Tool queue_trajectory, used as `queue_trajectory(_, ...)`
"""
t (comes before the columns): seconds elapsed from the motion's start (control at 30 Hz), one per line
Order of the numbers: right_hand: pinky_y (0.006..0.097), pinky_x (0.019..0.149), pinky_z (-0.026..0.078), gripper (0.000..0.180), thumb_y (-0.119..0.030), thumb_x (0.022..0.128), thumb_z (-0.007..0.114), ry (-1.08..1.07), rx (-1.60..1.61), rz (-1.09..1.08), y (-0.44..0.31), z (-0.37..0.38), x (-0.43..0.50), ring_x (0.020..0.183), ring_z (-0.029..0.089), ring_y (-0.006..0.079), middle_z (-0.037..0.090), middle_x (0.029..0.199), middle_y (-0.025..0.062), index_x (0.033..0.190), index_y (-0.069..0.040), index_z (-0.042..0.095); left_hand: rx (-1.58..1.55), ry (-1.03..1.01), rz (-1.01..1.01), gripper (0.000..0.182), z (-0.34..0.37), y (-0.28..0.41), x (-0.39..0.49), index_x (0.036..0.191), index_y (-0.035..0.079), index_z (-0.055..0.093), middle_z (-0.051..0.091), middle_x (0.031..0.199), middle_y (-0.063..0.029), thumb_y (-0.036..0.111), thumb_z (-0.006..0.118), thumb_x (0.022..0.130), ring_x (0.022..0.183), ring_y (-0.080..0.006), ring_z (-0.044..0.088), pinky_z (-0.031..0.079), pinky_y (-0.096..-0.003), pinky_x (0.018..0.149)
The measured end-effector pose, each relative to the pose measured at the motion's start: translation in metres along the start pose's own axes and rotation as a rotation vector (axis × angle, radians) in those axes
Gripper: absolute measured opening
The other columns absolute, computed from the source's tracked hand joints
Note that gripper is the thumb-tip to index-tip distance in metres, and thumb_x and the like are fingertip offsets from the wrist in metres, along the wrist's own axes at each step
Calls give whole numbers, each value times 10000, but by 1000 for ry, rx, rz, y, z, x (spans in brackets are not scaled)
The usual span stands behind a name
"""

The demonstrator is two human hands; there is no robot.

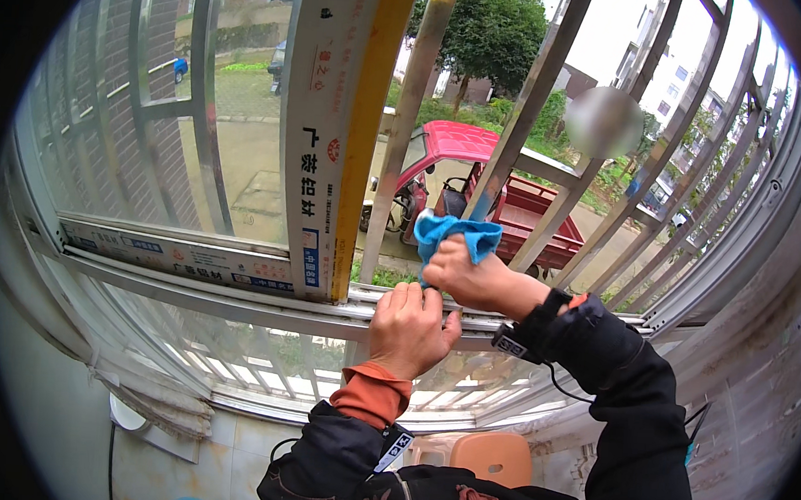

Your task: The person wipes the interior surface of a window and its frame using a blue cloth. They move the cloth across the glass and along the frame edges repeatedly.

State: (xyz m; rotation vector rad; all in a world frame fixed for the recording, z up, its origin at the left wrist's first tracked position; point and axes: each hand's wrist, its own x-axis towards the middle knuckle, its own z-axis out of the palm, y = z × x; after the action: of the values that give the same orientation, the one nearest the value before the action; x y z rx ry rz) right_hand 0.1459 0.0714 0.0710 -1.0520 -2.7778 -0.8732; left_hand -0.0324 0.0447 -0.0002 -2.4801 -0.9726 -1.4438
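Note:
A blue cloth is gripped in my right hand, just above the metal window track in the gap beside the sliding pane. My left hand lies on the track with its fingers over the frame edge, close below my right hand, and I see nothing held in it. The sliding window's frame, partly covered with printed protective film and a yellow strip, stands left of both hands. Metal security bars rise behind the cloth.
An orange plastic stool stands below the window. A curtain hangs at the lower left. The lower window panes lie beneath the track. Outside, beyond the bars, is a red three-wheeled cargo vehicle.

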Motion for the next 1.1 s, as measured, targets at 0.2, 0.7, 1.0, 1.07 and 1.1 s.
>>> queue_trajectory(0.2, 382, 765, 479, 79, -175, 771, 693, -414, -213, 163, 36, -63, -74, 829, 621, 210, 621, 808, -22, 825, -194, 638, 2, -3, -7, 335, 3, 0, 0, 808, 65, 595, 590, 844, -104, 385, 693, 802, 863, -272, 604, 486, -397, 769)
queue_trajectory(0.7, 397, 851, 584, 295, 62, 790, 715, 520, -154, 383, 76, -110, -26, 979, 673, 333, 654, 1056, 149, 1066, -18, 653, 2, -99, -24, 270, -6, 3, 2, 889, 69, 636, 662, 950, -103, 334, 669, 853, 937, -296, 651, 514, -413, 806)
queue_trajectory(1.0, 356, 785, 611, 109, 15, 881, 689, 358, -276, 527, 76, -156, -111, 893, 692, 233, 693, 929, 111, 956, -64, 685, 25, -111, -18, 253, -8, 6, 3, 900, 72, 632, 659, 945, -93, 321, 663, 866, 948, -295, 646, 507, -421, 812)
queue_trajectory(1.07, 342, 778, 597, 147, 4, 946, 629, 769, -139, 806, 84, -165, -115, 879, 695, 203, 696, 912, 103, 1032, -91, 701, 36, -116, -30, 250, -7, 6, 3, 906, 72, 637, 661, 946, -93, 317, 663, 863, 955, -295, 648, 507, -420, 818)
queue_trajectory(1.1, 347, 784, 591, 167, -7, 971, 602, 982, 70, 1087, 89, -165, -115, 873, 693, 196, 696, 912, 97, 1076, -94, 698, 43, -115, -30, 249, -7, 6, 3, 909, 72, 640, 662, 946, -93, 315, 663, 861, 959, -295, 648, 507, -419, 822)
